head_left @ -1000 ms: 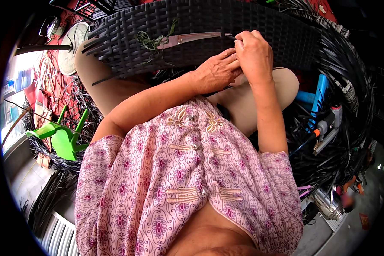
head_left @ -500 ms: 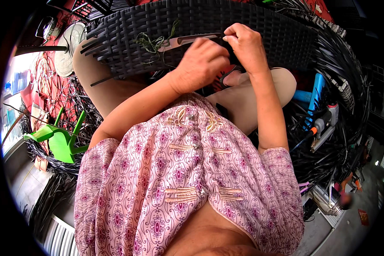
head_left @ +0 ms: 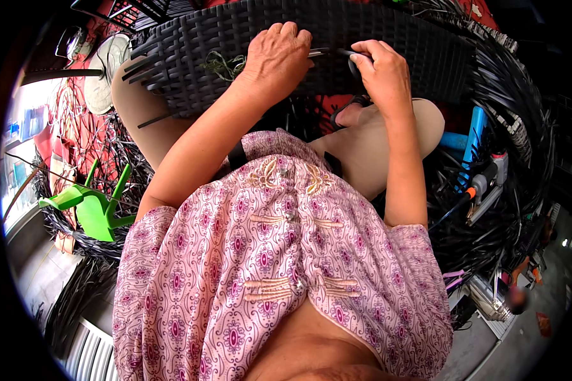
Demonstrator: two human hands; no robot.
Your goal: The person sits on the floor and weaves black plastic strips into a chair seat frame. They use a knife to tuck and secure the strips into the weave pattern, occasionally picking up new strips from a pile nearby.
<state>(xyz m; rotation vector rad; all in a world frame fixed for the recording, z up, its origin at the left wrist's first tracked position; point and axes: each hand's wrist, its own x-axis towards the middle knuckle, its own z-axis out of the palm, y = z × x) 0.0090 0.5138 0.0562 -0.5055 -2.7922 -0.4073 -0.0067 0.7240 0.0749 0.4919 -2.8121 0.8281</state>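
A black woven panel lies across my lap, with loose strip ends at its left side. My left hand is closed over the knife that lies on the weave, its fingers curled. Only a thin metal end of the knife shows past the thumb; its light handle is hidden under the hand. Between the thumb and fingers of my right hand a black plastic strip is pinched above the panel. Thin green shreds rest on the weave just left of my left hand.
To the left stands a bright green plastic frame-like piece on heaps of black strips. Coils of black strip surround my right side, with a blue plastic piece and a grey power tool. A metal flask lies lower right.
My left hand has moved up and left, covering the knife that lay in sight before. My right hand has shifted slightly right and down, and a black strip now shows in its pinch.
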